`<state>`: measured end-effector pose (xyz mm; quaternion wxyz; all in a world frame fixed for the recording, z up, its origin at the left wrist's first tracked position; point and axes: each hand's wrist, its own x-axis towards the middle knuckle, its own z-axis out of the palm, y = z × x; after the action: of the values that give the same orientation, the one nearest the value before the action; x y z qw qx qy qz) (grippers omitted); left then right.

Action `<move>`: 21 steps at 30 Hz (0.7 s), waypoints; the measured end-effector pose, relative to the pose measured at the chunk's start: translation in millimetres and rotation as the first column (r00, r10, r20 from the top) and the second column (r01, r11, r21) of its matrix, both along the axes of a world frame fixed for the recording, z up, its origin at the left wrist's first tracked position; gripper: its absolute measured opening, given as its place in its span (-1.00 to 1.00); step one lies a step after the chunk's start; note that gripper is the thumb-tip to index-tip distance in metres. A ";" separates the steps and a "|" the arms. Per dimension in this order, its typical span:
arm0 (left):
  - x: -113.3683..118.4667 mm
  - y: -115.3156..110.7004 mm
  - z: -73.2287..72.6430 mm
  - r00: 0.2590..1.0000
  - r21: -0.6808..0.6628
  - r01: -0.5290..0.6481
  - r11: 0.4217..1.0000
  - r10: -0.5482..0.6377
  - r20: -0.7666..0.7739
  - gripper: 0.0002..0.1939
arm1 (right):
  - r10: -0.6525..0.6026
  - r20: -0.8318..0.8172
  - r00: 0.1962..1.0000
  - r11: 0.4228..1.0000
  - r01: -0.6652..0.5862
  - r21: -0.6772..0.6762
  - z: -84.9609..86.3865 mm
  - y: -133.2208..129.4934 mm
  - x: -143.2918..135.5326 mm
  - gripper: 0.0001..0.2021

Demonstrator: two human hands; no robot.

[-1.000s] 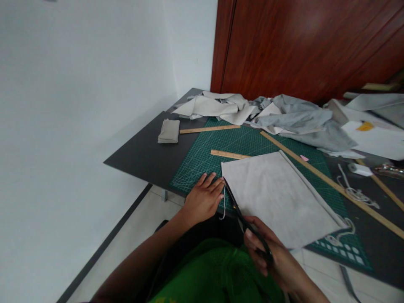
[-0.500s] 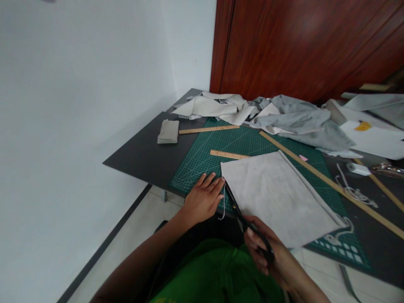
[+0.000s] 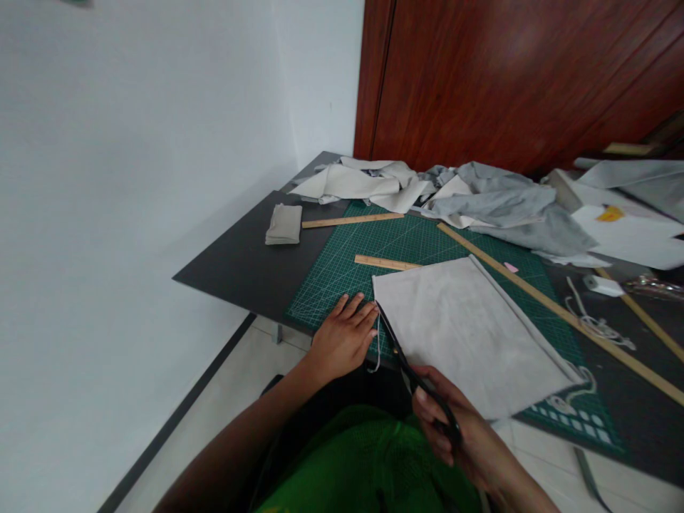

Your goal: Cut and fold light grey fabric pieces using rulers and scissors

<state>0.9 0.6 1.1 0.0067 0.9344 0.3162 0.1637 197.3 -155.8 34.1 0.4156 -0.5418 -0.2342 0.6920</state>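
Head view: left hand (image 3: 343,338) flat, palm down on green mat (image 3: 320,292), forearm in from 7 o'clock; fingers straight, slightly spread, not closed on anything, tips beside white cord (image 3: 378,345). Right hand (image 3: 441,413), forearm from 5 o'clock, fingers curled round black scissors (image 3: 410,372), blades aimed at 11 o'clock, tip at pale cloth's (image 3: 470,335) left edge. Cloth at 3 o'clock of left hand. Near table (image 3: 235,263) edge under left wrist; short ruler (image 3: 387,263) 1 o'clock, table corner 10 o'clock, wall (image 3: 133,178) beyond.
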 end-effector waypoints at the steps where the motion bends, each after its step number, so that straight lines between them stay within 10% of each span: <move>1: 0.1 -0.1 -0.1 1.000 -0.001 0.000 1.000 0.000 0.002 -0.54 | 0.003 0.007 1.000 1.000 -0.003 0.001 -0.9 -0.2 0.3 -0.36; 21: -1.2 31.8 15.5 0.999 -0.117 0.038 0.992 -0.039 -0.009 -0.44 | -0.007 -0.038 0.999 1.000 0.007 0.004 -0.1 6.1 -1.1 -0.37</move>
<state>-0.2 32.4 16.7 0.0630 0.9393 0.3071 0.1395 196.3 -149.7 34.0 0.4237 -0.5286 -0.2260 0.7000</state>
